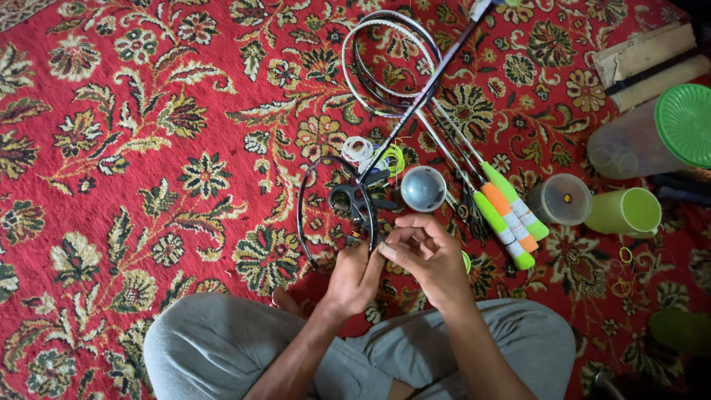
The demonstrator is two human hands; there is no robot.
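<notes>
Dim indoor light, saturated reds, dark right edge, soft shadows, sharp centre

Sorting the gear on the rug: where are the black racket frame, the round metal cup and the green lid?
black racket frame (300, 211), head view, left rim
round metal cup (423, 188), head view, centre
green lid (685, 124), head view, top face

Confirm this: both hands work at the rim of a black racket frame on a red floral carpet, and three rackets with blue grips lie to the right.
Wrong on the grips. In the head view the three rackets' grips are green and orange with white bands, not blue. The left hand and right hand do meet at the black racket frame on the red floral carpet.
</notes>
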